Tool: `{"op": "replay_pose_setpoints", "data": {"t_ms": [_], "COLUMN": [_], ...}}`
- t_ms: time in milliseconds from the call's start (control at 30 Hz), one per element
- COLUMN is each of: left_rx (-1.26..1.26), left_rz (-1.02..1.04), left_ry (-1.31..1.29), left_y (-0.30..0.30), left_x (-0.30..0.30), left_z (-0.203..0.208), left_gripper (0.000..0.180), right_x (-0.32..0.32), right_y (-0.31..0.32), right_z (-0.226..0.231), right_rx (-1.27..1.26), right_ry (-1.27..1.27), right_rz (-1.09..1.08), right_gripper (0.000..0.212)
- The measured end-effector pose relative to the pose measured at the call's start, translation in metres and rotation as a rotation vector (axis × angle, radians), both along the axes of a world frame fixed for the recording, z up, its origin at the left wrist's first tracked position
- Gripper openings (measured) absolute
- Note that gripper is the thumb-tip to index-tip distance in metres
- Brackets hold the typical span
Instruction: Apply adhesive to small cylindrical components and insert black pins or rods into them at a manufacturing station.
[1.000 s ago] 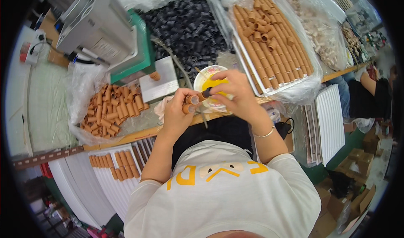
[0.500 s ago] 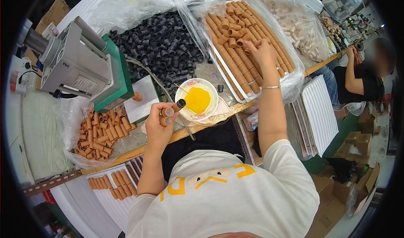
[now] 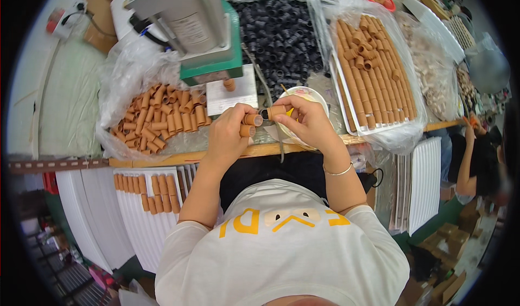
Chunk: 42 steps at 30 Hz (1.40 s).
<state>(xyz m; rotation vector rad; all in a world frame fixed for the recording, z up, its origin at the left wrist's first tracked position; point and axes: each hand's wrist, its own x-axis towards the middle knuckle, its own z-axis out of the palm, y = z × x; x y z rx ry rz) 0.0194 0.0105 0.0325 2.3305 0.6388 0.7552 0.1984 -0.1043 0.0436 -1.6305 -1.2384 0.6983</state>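
My left hand (image 3: 226,135) is closed round brown cardboard-like tubes (image 3: 247,130), their ends pointing right. A black ring-shaped fitting (image 3: 264,114) shows at the tip of one. My right hand (image 3: 311,124) pinches a short brown tube piece (image 3: 277,111) against that black fitting, the two meeting end to end. Just behind the right hand stands a white bowl (image 3: 322,101) of yellow paste, partly covered by the hand, with a thin stick (image 3: 285,90) leaning in it. My fingers hide how far the pieces overlap.
A green and grey press (image 3: 211,67) stands above a metal plate (image 3: 216,99), a brown tube piece (image 3: 229,84) under it. Loose brown tubes (image 3: 157,116) lie left. Black fittings (image 3: 279,40) are heaped behind; a tray (image 3: 348,104) of brown tubes stands right. Another person (image 3: 476,160) sits far right.
My right hand has come from the tray of brown tubes to my left hand, bringing a short tube piece onto the black fitting. The whole view has shifted, so the bench appears further right.
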Motion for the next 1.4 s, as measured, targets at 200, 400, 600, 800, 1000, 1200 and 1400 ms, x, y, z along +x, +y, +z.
{"op": "replay_pose_setpoints", "data": {"t_ms": [200,400,600,800,1000,1200,1400], "left_rx": [0.154,0.093,-0.565,-0.228,-0.272,-0.398,-0.671], "left_rz": [-0.043,-0.082,0.087,0.113,0.277,0.12,-0.147], "left_ry": [0.08,-0.008,-0.473,0.018,-0.195,-0.26,-0.242], "left_y": [0.003,0.014,0.039,0.107,0.096,0.059,0.03], "left_x": [-0.019,-0.025,-0.018,0.004,-0.014,-0.054,-0.055], "left_z": [0.013,0.006,-0.024,-0.048,-0.043,-0.008,-0.007], "left_gripper": [0.028,0.031,0.027,0.043,0.04,0.034,0.039], "right_x": [-0.017,-0.034,-0.025,-0.018,-0.029,-0.04,-0.042], "right_y": [0.014,0.019,0.043,0.108,0.136,0.093,0.025], "right_z": [-0.001,0.007,-0.002,-0.042,-0.072,-0.024,0.009], "right_rx": [0.077,0.077,-0.075,0.066,-0.037,-0.019,0.139], "right_ry": [-0.249,-0.653,-0.609,-0.451,-0.5,-0.612,-0.062], "right_rz": [0.07,0.108,0.145,-0.067,-0.072,-0.157,0.175], "right_gripper": [0.032,0.028,0.028,0.036,0.038,0.059,0.037]}}
